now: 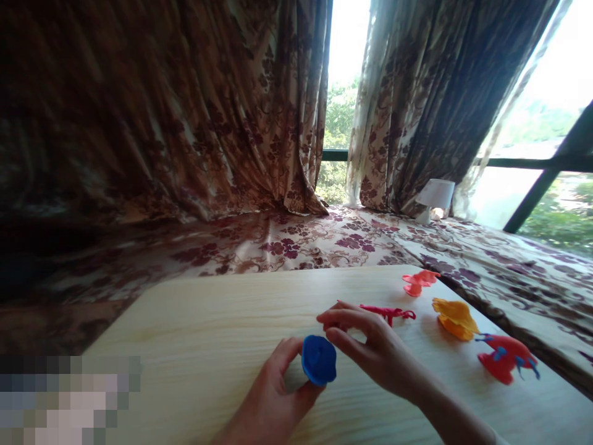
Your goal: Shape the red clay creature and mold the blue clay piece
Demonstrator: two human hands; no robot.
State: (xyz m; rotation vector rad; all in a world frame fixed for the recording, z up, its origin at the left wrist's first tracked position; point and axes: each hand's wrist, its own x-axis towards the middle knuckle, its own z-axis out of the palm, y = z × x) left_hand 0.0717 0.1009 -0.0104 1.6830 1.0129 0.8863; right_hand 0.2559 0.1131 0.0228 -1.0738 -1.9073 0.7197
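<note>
My left hand (280, 392) grips a blue modelling-clay piece (319, 360) between thumb and fingers. The piece has a rounded, slightly wavy top with a shallow dip, and its underside is hidden. Just beyond it to the right, my right hand (365, 340) hovers with fingers stretched forward and thumb apart; I see nothing in it. Partly behind that hand lies a thin crimson clay figure (391, 313) with a curled end.
Along the right of the pale wooden table (199, 334) stand a coral clay shape (419, 282), a yellow clay shape (455, 319) and a red one with blue bits (504, 357). Beyond are floral fabric (315, 241), curtains (259, 111) and a small white lamp (437, 193).
</note>
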